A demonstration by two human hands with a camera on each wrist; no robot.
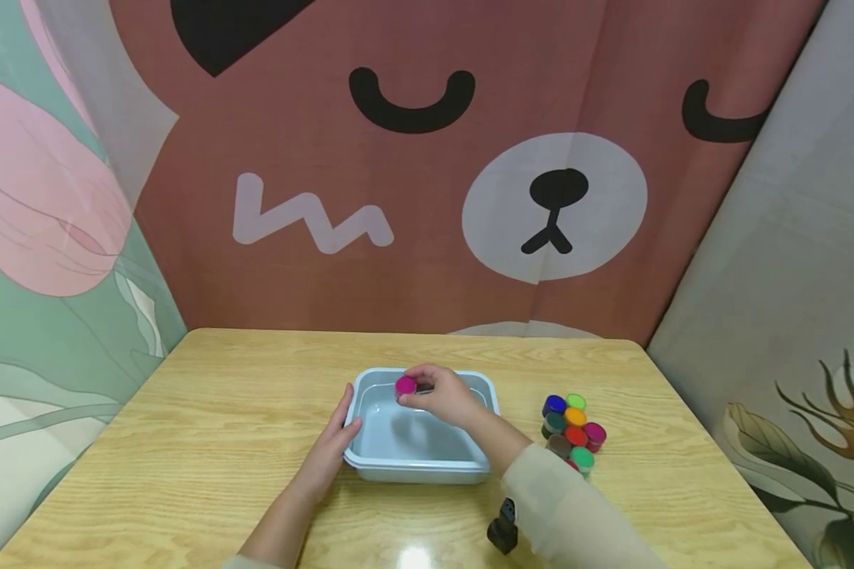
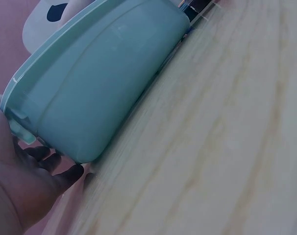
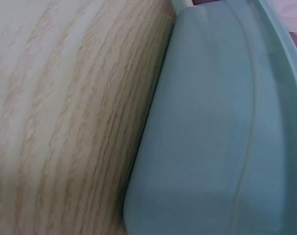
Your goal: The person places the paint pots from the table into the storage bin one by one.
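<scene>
A light-blue plastic basin [image 1: 421,465] stands on the wooden table in the head view. My left hand [image 1: 330,452] holds its left side, thumb over the rim and fingers against the outer wall. In the left wrist view those fingers [image 2: 67,177] curl beneath the basin's edge. Over the basin's far part, my right hand [image 1: 450,395] pinches a small paint pot [image 1: 405,386] with a magenta lid between thumb and fingers. The right wrist view shows only the basin's outer wall [image 3: 197,122] and the tabletop; the right hand is hidden there.
To the right of the basin, several small paint pots [image 1: 576,437] with lids of different colours stand in a cluster, partly covered by the right sleeve [image 1: 569,506]. A small black object [image 1: 502,529] shows beside that sleeve. A printed curtain [image 1: 413,284] hangs behind the table [image 1: 242,411].
</scene>
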